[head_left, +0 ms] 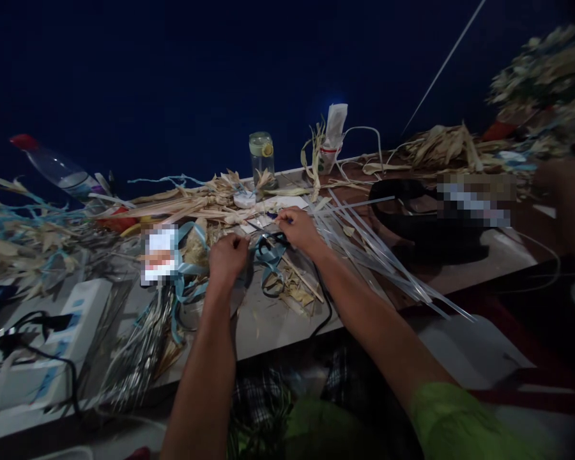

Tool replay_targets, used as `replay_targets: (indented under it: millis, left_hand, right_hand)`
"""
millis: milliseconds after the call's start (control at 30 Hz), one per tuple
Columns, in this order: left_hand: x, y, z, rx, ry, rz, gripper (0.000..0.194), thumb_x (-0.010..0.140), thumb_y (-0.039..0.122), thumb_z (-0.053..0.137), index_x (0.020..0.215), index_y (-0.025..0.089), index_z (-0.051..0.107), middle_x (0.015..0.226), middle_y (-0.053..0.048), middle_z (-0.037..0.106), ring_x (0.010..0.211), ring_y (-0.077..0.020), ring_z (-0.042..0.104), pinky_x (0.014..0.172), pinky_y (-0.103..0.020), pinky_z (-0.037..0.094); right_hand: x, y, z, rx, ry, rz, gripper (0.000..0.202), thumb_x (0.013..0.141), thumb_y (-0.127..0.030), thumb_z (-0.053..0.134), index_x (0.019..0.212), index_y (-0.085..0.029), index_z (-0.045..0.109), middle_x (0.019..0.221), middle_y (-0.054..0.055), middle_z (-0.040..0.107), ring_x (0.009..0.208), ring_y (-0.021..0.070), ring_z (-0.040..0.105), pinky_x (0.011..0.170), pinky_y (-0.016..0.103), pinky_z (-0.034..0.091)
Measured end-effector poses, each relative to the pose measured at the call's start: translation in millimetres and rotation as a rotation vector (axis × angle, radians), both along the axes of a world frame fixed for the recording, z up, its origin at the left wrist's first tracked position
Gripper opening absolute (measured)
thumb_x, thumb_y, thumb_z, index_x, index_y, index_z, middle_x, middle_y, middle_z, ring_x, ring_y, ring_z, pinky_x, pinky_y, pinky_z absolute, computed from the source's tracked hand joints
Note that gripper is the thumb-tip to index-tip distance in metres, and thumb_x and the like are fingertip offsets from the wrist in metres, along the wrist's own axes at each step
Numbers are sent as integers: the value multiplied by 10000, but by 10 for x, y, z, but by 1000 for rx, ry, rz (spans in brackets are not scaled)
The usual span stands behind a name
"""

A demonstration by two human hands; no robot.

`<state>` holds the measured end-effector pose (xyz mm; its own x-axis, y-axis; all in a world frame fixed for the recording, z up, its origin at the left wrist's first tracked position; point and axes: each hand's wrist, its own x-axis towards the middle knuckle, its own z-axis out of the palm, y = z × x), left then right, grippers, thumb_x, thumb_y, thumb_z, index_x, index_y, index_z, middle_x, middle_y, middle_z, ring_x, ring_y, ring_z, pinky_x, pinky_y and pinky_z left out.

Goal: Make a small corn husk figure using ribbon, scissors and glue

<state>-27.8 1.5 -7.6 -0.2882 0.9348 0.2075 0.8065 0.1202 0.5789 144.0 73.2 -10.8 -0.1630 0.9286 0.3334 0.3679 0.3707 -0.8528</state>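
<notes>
My left hand (229,255) is closed in a pinch near the table's middle; what it pinches is too small to make out. To its right my right hand (298,229) is also closed, fingertips together, on something I cannot make out. Between and just below the hands lie blue ribbon loops (269,254), with a thin dark and shiny tool among them, perhaps scissors. More light blue ribbon (190,268) hangs left of my left hand. Dry husk scraps (298,291) lie below my right hand. White paper (287,203) is just beyond the hands.
Clear strips (388,262) and a black curved object (412,220) lie right. Dry husks, a lidded jar (262,158) and a cup (329,156) stand behind. Leftward are a red-capped bottle (60,171), wire bundle (141,345) and power strip (79,326). A blurred person's arm (568,204) shows far right.
</notes>
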Motion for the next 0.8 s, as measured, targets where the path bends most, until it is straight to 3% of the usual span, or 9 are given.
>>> replay_targets:
  millis: [100, 233, 333, 400, 500, 633, 700, 800]
  left_hand:
    - [-22, -15, 1, -114, 88, -5, 328, 725, 477, 518, 535, 210, 527, 545, -49, 528, 565, -199, 508, 555, -282, 319]
    - [-46, -11, -10, -264, 113, -39, 309, 634, 474, 618, 508, 215, 504, 494, -35, 493, 525, -198, 488, 552, -288, 305]
    - [-39, 7, -11, -199, 47, -47, 220, 652, 339, 615, 509, 204, 517, 502, -23, 503, 506, -166, 458, 530, -274, 297]
    - [-21, 17, 4, -117, -100, -59, 194, 670, 292, 591, 516, 190, 532, 508, -10, 505, 504, -143, 447, 514, -257, 300]
    - [26, 20, 44, 4, -458, -92, 199, 691, 329, 583, 572, 174, 545, 501, 26, 472, 476, -102, 408, 488, -228, 303]
    - [99, 19, 76, 68, -904, -93, 228, 652, 368, 637, 629, 168, 531, 483, 59, 422, 433, -69, 354, 443, -203, 279]
    - [125, 24, 73, 70, -1009, -81, 237, 634, 368, 655, 641, 165, 534, 483, 60, 429, 428, -65, 362, 432, -198, 279]
    - [148, 36, 58, 109, -998, -64, 246, 624, 375, 666, 648, 159, 550, 501, 49, 469, 441, -68, 397, 440, -196, 311]
  right_hand:
    - [17, 27, -19, 79, -11, -71, 98, 651, -133, 510, 596, -181, 576, 801, 50, 585, 888, 183, 528, 861, 337, 385]
    - [46, 54, -4, 77, 0, -108, 95, 666, -142, 520, 590, -182, 562, 762, 52, 576, 898, 192, 517, 885, 352, 371]
    - [48, 52, 17, 58, 36, -100, 98, 665, -147, 520, 578, -182, 544, 737, 45, 572, 878, 187, 507, 866, 341, 376]
    - [39, 33, 38, 4, 113, -82, 80, 666, -175, 529, 587, -179, 542, 728, 35, 564, 834, 176, 507, 811, 322, 395]
    - [18, -33, 97, -227, 341, 65, 85, 675, -256, 556, 669, -172, 572, 654, 1, 537, 674, 137, 498, 660, 273, 405]
    - [-25, -179, 200, -498, 578, 449, 184, 614, -315, 654, 694, -162, 587, 694, -3, 570, 614, 92, 487, 602, 230, 383]
    - [-59, -245, 223, -551, 558, 596, 194, 592, -304, 685, 665, -151, 592, 742, 4, 588, 613, 77, 480, 604, 221, 377]
    - [-120, -300, 195, -551, 447, 696, 177, 610, -289, 685, 673, -139, 616, 675, -9, 574, 586, 66, 457, 593, 214, 355]
